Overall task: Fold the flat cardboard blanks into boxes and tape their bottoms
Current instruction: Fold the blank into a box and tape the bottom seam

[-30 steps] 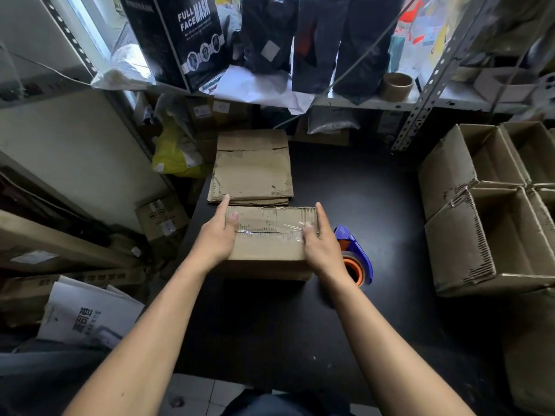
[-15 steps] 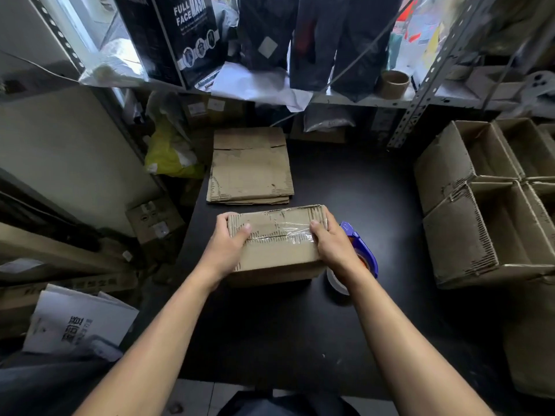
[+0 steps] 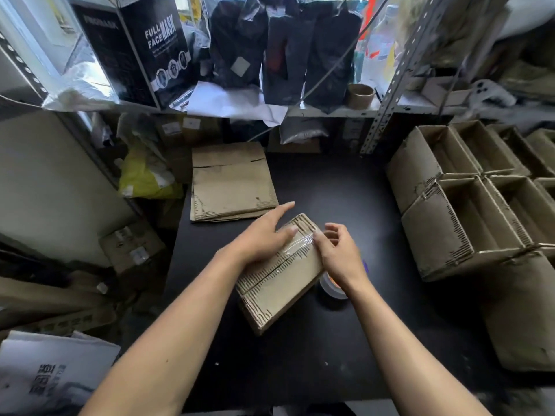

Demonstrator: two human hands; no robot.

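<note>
A: Status, bench (image 3: 345, 190)?
B: Finished boxes (image 3: 468, 217) stacked at right; pile of flat blanks (image 3: 231, 184) waits at rear.
A: Box in hand?
B: Box (image 3: 279, 274) mid-bench, bottom up, seam taped. Left hand (image 3: 264, 238) flat on it, fingers straight; right hand (image 3: 339, 253) curls at its edge. Tape roll (image 3: 333, 288) beside

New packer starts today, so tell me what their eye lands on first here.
Centre of the black table: the taped box, turned at a slant, left hand flat on it, right hand at its taped end. Behind it lies the stack of flat blanks; finished open boxes crowd the right.
</note>
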